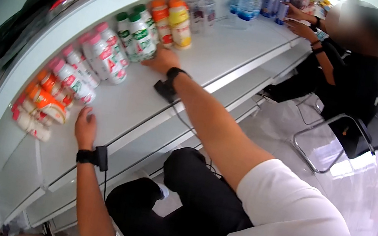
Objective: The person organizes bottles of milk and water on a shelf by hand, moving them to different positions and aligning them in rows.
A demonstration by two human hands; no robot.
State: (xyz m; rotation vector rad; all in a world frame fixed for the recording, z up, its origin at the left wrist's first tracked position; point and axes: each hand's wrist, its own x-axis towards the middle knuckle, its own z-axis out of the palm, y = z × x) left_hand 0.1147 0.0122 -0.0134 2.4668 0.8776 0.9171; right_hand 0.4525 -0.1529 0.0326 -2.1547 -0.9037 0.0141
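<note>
My right hand point(163, 60) is at the base of the front green-capped white bottle point(141, 38). Its thumb lies along the bottle's near side and the other fingers, partly hidden, curl at its right. Just right of that hand stand a yellow bottle with an orange cap point(180, 23) and an orange bottle point(162, 22). My left hand point(85, 127) rests low by the shelf surface with its fingers apart, holding nothing. Nearest to it are a pink-capped white bottle point(73, 81) and an orange-wrapped bottle point(47, 102). Both wrists wear black straps with small devices.
Pink-capped bottles point(107, 58) and small white bottles point(30, 124) line the white shelf point(123, 101). Clear and blue water bottles point(247, 2) and blue cans point(269, 5) stand farther right. A co-worker point(354, 71) sits there, hands at a can. Cables hang from my wrists.
</note>
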